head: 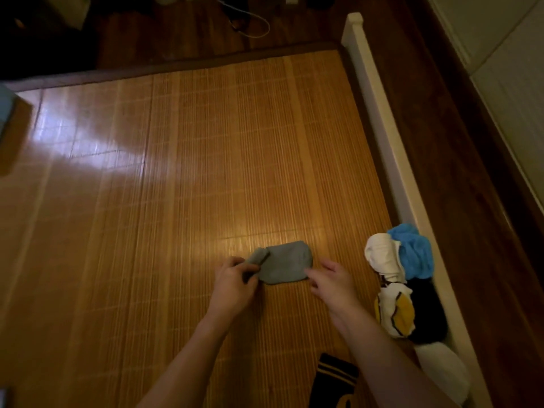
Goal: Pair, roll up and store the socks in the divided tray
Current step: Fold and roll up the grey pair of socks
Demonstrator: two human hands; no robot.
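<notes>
A grey sock pair lies flat on the bamboo mat, its left end rolled into a small tube. My left hand grips that rolled end. My right hand touches the sock's right end with its fingertips. To the right lies a heap of socks: a blue one, a white one, a white and yellow one and a black one. A black sock with yellow stripes lies near the bottom edge. No divided tray is in view.
A white bed rail runs along the mat's right edge, with dark wooden floor beyond it. A white cable lies on the floor at the top. Something white sits by the rail at lower right.
</notes>
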